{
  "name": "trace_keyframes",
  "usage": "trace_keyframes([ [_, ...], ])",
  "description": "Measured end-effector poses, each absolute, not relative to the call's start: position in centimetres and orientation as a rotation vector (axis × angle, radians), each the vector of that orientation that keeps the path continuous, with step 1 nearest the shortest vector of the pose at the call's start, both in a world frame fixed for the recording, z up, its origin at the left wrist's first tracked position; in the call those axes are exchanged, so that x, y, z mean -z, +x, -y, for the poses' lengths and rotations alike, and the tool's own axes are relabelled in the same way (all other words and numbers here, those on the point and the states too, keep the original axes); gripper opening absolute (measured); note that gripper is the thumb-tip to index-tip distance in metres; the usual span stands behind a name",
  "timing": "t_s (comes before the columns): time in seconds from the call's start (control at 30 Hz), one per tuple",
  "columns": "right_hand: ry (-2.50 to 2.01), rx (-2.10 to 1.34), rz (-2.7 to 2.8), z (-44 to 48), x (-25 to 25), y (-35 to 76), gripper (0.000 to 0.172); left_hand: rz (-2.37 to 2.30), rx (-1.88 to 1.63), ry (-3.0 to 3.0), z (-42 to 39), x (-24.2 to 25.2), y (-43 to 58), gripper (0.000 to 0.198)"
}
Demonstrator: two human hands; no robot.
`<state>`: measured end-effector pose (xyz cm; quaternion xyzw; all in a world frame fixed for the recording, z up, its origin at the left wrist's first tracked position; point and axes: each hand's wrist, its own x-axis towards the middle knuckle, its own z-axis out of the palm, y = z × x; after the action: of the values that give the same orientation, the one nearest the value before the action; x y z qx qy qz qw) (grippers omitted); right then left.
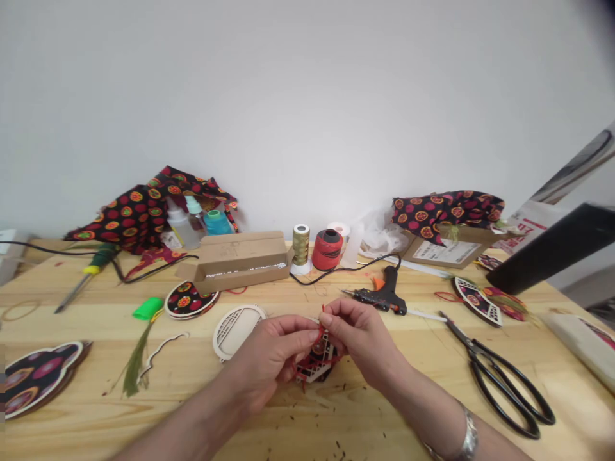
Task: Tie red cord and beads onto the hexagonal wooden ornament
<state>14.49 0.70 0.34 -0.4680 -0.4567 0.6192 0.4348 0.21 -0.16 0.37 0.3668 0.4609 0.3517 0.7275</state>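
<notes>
Both hands meet over the middle of the wooden table (96, 416). My left hand (273, 355) is closed around a small fan-shaped wooden ornament (318, 365) with black patterned fabric and a white lattice. My right hand (358, 336) pinches a red cord (321, 333) that loops from the ornament's top. The ornament is partly hidden by my fingers.
A black glue gun (384, 296) lies just behind my hands, black scissors (504, 378) to the right. A white oval lattice frame (236, 328), finished ornaments (189, 299), a green tassel (139, 352), a cardboard box (240, 259), thread spools (327, 250), bottles, a screwdriver (86, 275) and patterned fabric (144, 211) surround them.
</notes>
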Motion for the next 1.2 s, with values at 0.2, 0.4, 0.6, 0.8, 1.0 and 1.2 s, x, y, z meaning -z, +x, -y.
trace_keyframes([
  [0.2,-1.185,-1.502,1.173,-0.95,-0.4,14.69,0.02,-0.994,-0.779,0.801,0.3,-0.43,0.18,0.017],
  [0.4,-1.193,-1.465,1.212,-1.05,-0.25,14.83,0.021,-0.977,-0.786,0.824,0.31,-0.1,0.12,0.02],
  [0.6,-1.206,-1.434,1.233,-1.0,-0.33,14.76,0.02,-1.01,-0.787,0.835,0.34,-0.41,0.26,0.018],
  [0.8,-1.224,-1.425,1.239,-0.95,-0.54,14.76,0.019,-1.003,-0.797,0.864,0.22,-0.44,0.23,0.014],
  [1.0,-1.21,-1.463,1.205,-0.9,-0.73,14.73,0.02,-1.011,-0.809,0.862,0.42,-0.32,0.07,0.017],
  [1.2,-1.23,-1.431,1.211,-0.82,-0.87,14.77,0.021,-0.994,-0.814,0.865,0.42,-0.71,0.34,0.015],
])
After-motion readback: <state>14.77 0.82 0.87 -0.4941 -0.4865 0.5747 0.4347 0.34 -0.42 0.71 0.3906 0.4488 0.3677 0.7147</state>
